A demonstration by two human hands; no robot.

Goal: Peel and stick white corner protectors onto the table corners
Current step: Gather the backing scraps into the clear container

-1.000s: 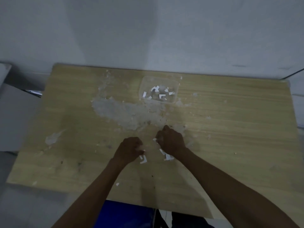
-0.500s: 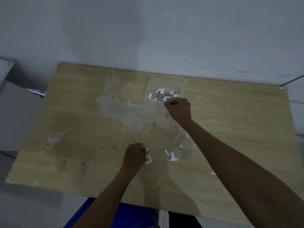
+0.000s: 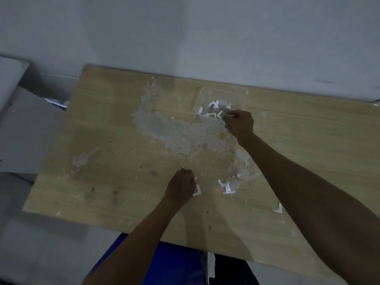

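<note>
Nearest, the left hand (image 3: 181, 187) rests curled on the table (image 3: 102, 140) beside a white L-shaped protector (image 3: 197, 190). Farther off, the right hand (image 3: 239, 123) pinches one at the clear tray (image 3: 200, 95).

white corner protectors (image 3: 213, 112): L-shaped, heaped in clear tray (image 3: 242, 99); others (image 3: 227, 187) loose flat on wooden table (image 3: 102, 130)

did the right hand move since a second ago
Yes. The right hand went from beside the left hand away across the table, to the clear container.
</note>
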